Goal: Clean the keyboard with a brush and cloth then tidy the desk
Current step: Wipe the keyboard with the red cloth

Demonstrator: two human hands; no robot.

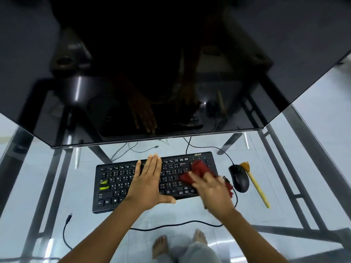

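Note:
A black keyboard (117,183) lies on the glass desk (275,177) in front of me. My left hand (148,183) rests flat on its middle keys, fingers together and thumb spread, holding nothing. My right hand (210,188) is blurred over the keyboard's right end and grips a crumpled red cloth (197,170) pressed against the keys there. A brush (254,184) with a pale wooden handle and orange bristles lies on the glass to the right of the mouse, untouched.
A black mouse (240,180) sits between keyboard and brush, its cable looping along the desk's front. A large dark monitor (171,73) hangs over the far side. A loose USB cable (66,230) trails at front left. My bare feet show through the glass.

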